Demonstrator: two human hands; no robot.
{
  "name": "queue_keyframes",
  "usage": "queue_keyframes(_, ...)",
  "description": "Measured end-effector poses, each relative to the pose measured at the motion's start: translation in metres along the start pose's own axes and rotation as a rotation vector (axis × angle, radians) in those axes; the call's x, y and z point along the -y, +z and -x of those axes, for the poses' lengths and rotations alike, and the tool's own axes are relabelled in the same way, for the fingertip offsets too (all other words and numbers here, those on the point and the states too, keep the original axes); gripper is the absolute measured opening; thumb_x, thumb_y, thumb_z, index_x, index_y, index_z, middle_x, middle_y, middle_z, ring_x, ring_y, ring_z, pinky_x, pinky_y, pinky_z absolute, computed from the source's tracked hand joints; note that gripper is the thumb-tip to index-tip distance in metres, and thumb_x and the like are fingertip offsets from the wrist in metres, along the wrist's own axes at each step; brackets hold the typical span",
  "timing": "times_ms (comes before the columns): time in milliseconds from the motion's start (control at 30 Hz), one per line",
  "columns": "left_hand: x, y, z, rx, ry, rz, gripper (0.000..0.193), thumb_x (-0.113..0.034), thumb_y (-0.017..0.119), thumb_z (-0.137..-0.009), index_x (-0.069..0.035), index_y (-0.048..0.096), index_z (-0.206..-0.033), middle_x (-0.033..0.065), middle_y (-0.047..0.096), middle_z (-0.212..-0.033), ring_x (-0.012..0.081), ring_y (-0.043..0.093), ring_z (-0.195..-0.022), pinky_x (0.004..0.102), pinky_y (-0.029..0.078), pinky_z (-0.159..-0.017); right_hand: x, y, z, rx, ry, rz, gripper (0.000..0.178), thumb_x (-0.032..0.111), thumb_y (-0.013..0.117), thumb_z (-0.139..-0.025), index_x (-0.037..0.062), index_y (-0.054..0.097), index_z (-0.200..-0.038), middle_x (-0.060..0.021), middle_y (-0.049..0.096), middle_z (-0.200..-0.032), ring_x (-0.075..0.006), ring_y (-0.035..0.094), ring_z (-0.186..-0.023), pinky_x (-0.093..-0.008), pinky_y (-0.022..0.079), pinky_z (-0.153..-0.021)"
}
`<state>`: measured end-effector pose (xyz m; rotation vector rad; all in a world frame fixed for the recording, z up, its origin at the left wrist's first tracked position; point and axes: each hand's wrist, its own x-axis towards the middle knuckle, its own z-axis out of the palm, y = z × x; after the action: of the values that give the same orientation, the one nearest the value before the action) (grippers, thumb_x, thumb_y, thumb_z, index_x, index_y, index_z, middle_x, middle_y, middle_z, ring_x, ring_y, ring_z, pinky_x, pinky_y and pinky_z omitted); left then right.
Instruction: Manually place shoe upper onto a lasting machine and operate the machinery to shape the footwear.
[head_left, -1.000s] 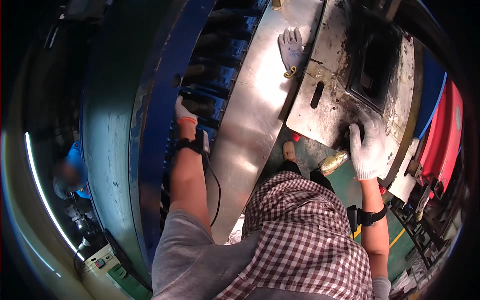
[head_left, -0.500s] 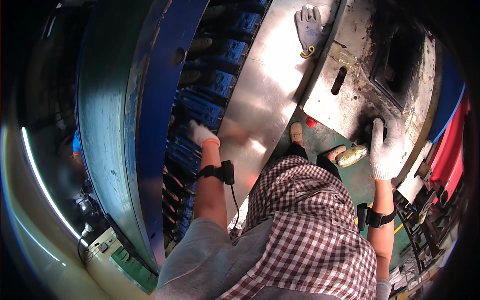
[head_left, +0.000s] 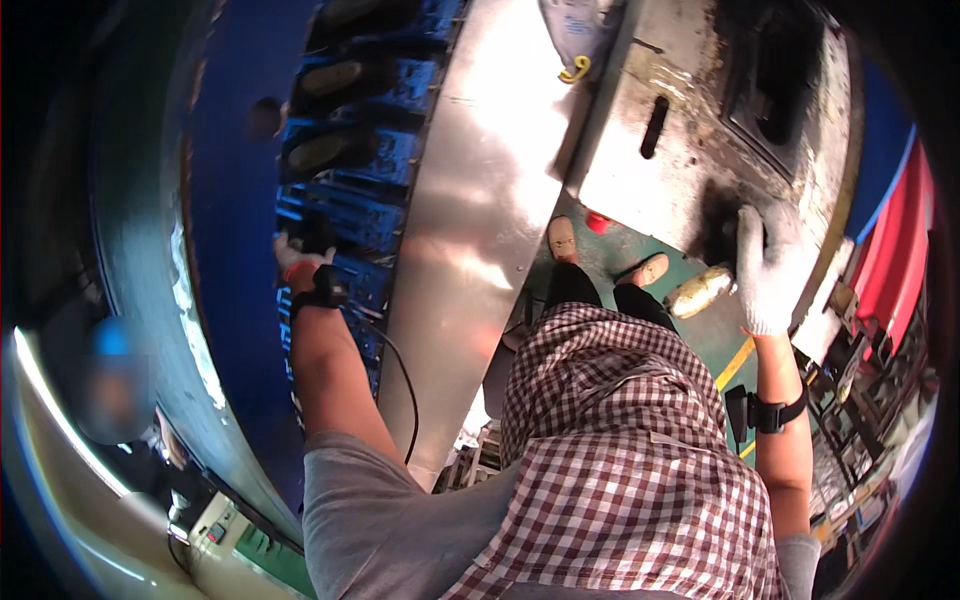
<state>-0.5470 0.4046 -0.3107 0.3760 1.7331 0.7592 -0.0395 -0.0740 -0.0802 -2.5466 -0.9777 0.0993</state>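
Note:
My left hand (head_left: pixel 298 258), in a pale glove with an orange cuff, reaches into the row of blue fixtures (head_left: pixel 378 200) at the left. Its fingers curl around a dark shape there that is too dim to name. My right hand (head_left: pixel 772 268), also gloved, lies over the near edge of the stained metal machine top (head_left: pixel 625 165), thumb apart from the outstretched fingers. Beside it a yellowish, shiny oblong piece (head_left: pixel 698 292) shows above the floor; whether the hand touches it, I cannot tell. Dark, shoe-shaped pieces (head_left: pixel 330 78) sit in the fixtures farther along.
A bare metal ledge (head_left: pixel 470 170) runs between the fixtures and me. A grey glove (head_left: pixel 575 30) lies at its far end. A long blue panel (head_left: pixel 235 200) borders the fixtures. Racks (head_left: pixel 870 440) stand at the right. Another person in a blue cap (head_left: pixel 115 338) is at the far left.
My left hand has gone farther left and deeper among the fixtures, and its fingers have curled. My right hand stays by the machine edge. The view has shifted, and the other person shows more.

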Motion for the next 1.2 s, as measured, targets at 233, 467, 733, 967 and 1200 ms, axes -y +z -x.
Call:
queue_keyframes(233, 0.042, -0.065, 0.07, 0.293, 0.164, 0.544, 0.053, -0.031, 0.071, -0.089, -0.001, 0.065, -0.133, 0.0123, 0.069, -0.133, 0.0361, 0.065, -0.122, 0.0606, 0.054, -0.1, 0.001, -0.008, 0.0, -0.046, -0.043, 0.035, 0.015, 0.017, 0.068, -0.095, 0.0062, 0.075, -0.102, -0.0148, 0.07, -0.099, -0.0335, 0.067, -0.093, -0.0431, 0.053, -0.085)
queue_keyframes(467, 0.116, -0.025, 0.202, 0.234, 0.565, 0.002, 0.048, -0.02, 0.062, -0.091, 0.005, 0.059, -0.132, 0.0221, 0.061, -0.139, 0.0389, 0.058, -0.128, 0.0656, 0.048, -0.109, -0.004, -0.009, -0.001, -0.118, -0.099, -0.047, 0.017, 0.019, 0.068, -0.092, 0.0064, 0.075, -0.1, -0.013, 0.072, -0.091, -0.0334, 0.068, -0.089, -0.044, 0.053, -0.082)
queue_keyframes(733, 0.118, 0.055, 0.305, 1.088, -0.11, 0.442, 0.089, -0.009, 0.062, -0.07, 0.0, 0.041, -0.156, 0.0224, 0.045, -0.159, 0.0427, 0.042, -0.147, 0.0563, 0.032, -0.126, 0.007, -0.013, -0.006, -0.049, -0.291, -0.333, 0.03, 0.019, 0.07, -0.09, 0.0047, 0.072, -0.116, -0.0157, 0.072, -0.109, -0.0356, 0.067, -0.105, -0.0442, 0.052, -0.095)
queue_keyframes(967, 0.122, 0.194, 0.435, 1.446, -0.114, -0.01, 0.094, -0.021, 0.073, -0.081, -0.008, 0.029, -0.163, 0.0116, 0.045, -0.158, 0.0315, 0.049, -0.142, 0.045, 0.039, -0.123, 0.048, -0.024, -0.006, 0.45, -0.13, -1.1, 0.094, 0.025, 0.077, -0.09, -0.0037, 0.025, -0.163, -0.0256, 0.031, -0.167, -0.0336, 0.03, -0.156, -0.0403, 0.026, -0.127)
queue_keyframes(1200, 0.028, 0.278, 0.535, 1.216, 1.103, -0.162, 0.096, -0.03, 0.071, -0.094, 0.003, 0.016, -0.165, 0.0282, 0.044, -0.158, 0.0327, 0.04, -0.149, 0.0423, 0.025, -0.126, -0.034, -0.032, -0.088, -0.222, 0.177, -0.695, 0.076, 0.033, 0.08, -0.079, 0.0061, 0.059, -0.147, -0.0271, 0.051, -0.149, -0.036, 0.05, -0.142, -0.0381, 0.04, -0.118)
